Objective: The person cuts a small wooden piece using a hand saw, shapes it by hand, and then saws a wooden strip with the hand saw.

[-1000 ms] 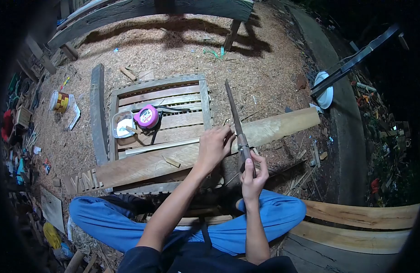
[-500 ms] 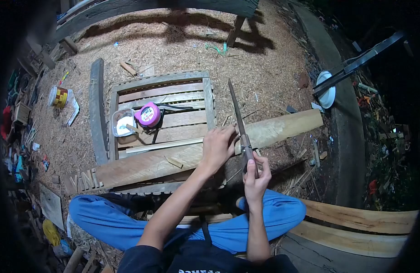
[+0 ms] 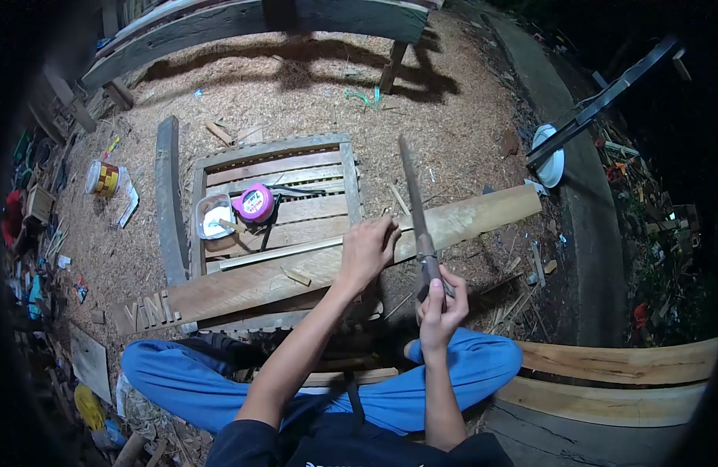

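Note:
My right hand [image 3: 441, 305] is wrapped round the handle of a long narrow blade [image 3: 414, 194], which points away from me across a long plank. On that plank [image 3: 476, 224], my left hand [image 3: 367, 249] is closed at the end of a thin light strip [image 3: 289, 251]; what its fingertips pinch is too small to tell. A wood chip [image 3: 297, 277] lies on the plank, and several small pieces [image 3: 151, 310] sit at its left end. Under the plank stands a slatted wooden frame [image 3: 275, 146].
On the slats are a pink tape measure [image 3: 254, 203] and a clear tub [image 3: 215, 217] with white stuff. A grey beam [image 3: 169, 202] and a jar [image 3: 102, 178] are to the left. A white plate [image 3: 549, 156] lies at right, boards [image 3: 608, 401] at lower right.
The blade has swung a little to the right and its handle has shifted slightly right. A small sliver now lies beyond the plank near my left hand. The left hand has hardly moved.

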`<control>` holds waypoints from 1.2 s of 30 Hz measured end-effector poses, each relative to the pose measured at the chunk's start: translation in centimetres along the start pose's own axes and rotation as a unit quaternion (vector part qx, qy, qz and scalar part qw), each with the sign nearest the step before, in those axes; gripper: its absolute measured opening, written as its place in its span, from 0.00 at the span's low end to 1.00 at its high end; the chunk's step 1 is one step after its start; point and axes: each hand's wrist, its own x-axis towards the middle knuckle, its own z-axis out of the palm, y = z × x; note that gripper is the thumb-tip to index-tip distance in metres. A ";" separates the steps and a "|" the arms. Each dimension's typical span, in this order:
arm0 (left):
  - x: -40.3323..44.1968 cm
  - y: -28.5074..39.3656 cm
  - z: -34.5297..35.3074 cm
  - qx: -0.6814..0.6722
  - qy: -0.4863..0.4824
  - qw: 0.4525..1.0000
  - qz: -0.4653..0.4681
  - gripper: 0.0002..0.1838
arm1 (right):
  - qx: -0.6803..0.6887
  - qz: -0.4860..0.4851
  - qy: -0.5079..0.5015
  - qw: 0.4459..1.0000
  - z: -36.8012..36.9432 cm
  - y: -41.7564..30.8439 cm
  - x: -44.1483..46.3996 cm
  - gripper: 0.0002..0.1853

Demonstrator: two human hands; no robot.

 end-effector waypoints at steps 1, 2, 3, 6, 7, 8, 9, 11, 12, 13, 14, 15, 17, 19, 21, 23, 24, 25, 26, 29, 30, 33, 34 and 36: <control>0.0 0.0 0.0 0.000 -0.008 1.000 -0.010 0.14 | 0.003 0.004 -0.005 1.000 0.0 0.9 0.4 0.14; 0.0 -0.1 0.1 -0.001 -0.015 1.000 -0.023 0.14 | 0.004 0.009 -0.013 1.000 0.1 1.8 0.8 0.14; 0.1 -0.1 0.1 -0.012 -0.004 1.000 -0.012 0.13 | 0.004 0.007 -0.017 1.000 0.4 2.0 1.1 0.14; 0.1 -0.3 0.1 0.002 -0.023 1.000 -0.014 0.13 | -0.004 -0.010 -0.026 1.000 1.1 2.6 1.5 0.11; 0.1 -0.3 0.1 0.003 -0.024 1.000 -0.013 0.13 | -0.013 -0.015 -0.027 0.999 1.2 2.6 1.8 0.11; 0.1 -0.3 0.1 0.004 -0.021 1.000 -0.014 0.13 | -0.022 -0.020 -0.028 0.999 1.4 2.6 2.0 0.11; 0.1 -0.3 0.1 0.005 -0.018 1.000 -0.015 0.13 | -0.021 -0.019 -0.026 0.999 1.4 2.7 2.2 0.11; 0.1 -0.2 0.2 -0.004 -0.015 1.000 -0.013 0.11 | -0.039 -0.036 -0.034 0.998 1.4 2.9 2.7 0.11; 0.1 -0.2 0.3 -0.013 -0.010 1.000 -0.013 0.10 | -0.041 -0.035 -0.034 0.998 1.2 2.5 2.8 0.11; 0.0 -0.2 0.3 -0.014 -0.010 1.000 -0.015 0.10 | -0.039 0.003 -0.045 0.998 1.1 1.7 2.8 0.13; 0.0 -0.3 0.3 -0.010 -0.008 1.000 -0.015 0.12 | -0.037 0.042 -0.055 0.997 1.0 1.3 2.7 0.14; 0.0 -0.4 0.3 -0.006 -0.007 1.000 -0.014 0.14 | -0.039 0.044 -0.055 0.997 0.9 1.5 2.7 0.14; 0.1 -0.3 0.2 -0.001 -0.009 1.000 -0.019 0.14 | -0.053 0.016 -0.057 0.997 0.9 1.9 3.1 0.14; -0.1 -0.3 0.5 0.004 -0.014 1.000 -0.025 0.15 | -0.057 0.024 -0.065 0.996 1.0 1.4 3.3 0.14; -0.1 -0.3 0.8 0.016 0.017 1.000 -0.009 0.14 | -0.062 0.038 -0.066 0.995 0.8 1.2 2.4 0.14; 0.2 -0.5 0.8 0.011 0.003 0.999 -0.031 0.13 | -0.033 0.009 -0.066 0.997 0.0 1.2 1.1 0.11; 0.3 -0.4 0.8 0.007 -0.009 0.999 -0.049 0.12 | -0.036 0.009 -0.066 0.997 -1.0 0.2 -0.3 0.11; 0.3 -0.1 0.7 -0.006 -0.012 0.999 -0.051 0.09 | -0.041 0.052 -0.056 0.996 -2.4 -1.7 -2.3 0.12; 0.1 -0.1 0.8 -0.008 -0.011 0.998 -0.053 0.09 | -0.045 0.095 -0.047 0.993 -3.4 -2.7 -3.7 0.13; 0.2 0.0 0.4 0.006 -0.004 0.999 -0.032 0.10 | -0.054 0.053 -0.028 0.997 -5.1 -1.7 -5.7 0.14; 0.3 0.1 0.5 0.007 -0.004 1.000 -0.027 0.10 | -0.052 0.051 -0.025 0.997 -4.8 -1.6 -5.3 0.14; -0.1 -0.3 0.3 0.005 -0.002 1.000 -0.022 0.12 | -0.001 -0.012 -0.011 1.000 -1.8 -1.9 -2.0 0.15; -0.2 -0.3 0.4 0.008 -0.001 1.000 -0.020 0.12 | 0.002 -0.013 -0.012 1.000 -1.3 -1.2 -1.1 0.15; 0.0 -0.3 0.3 0.014 -0.012 0.999 -0.032 0.11 | 0.002 0.019 -0.024 1.000 -0.3 0.1 1.0 0.14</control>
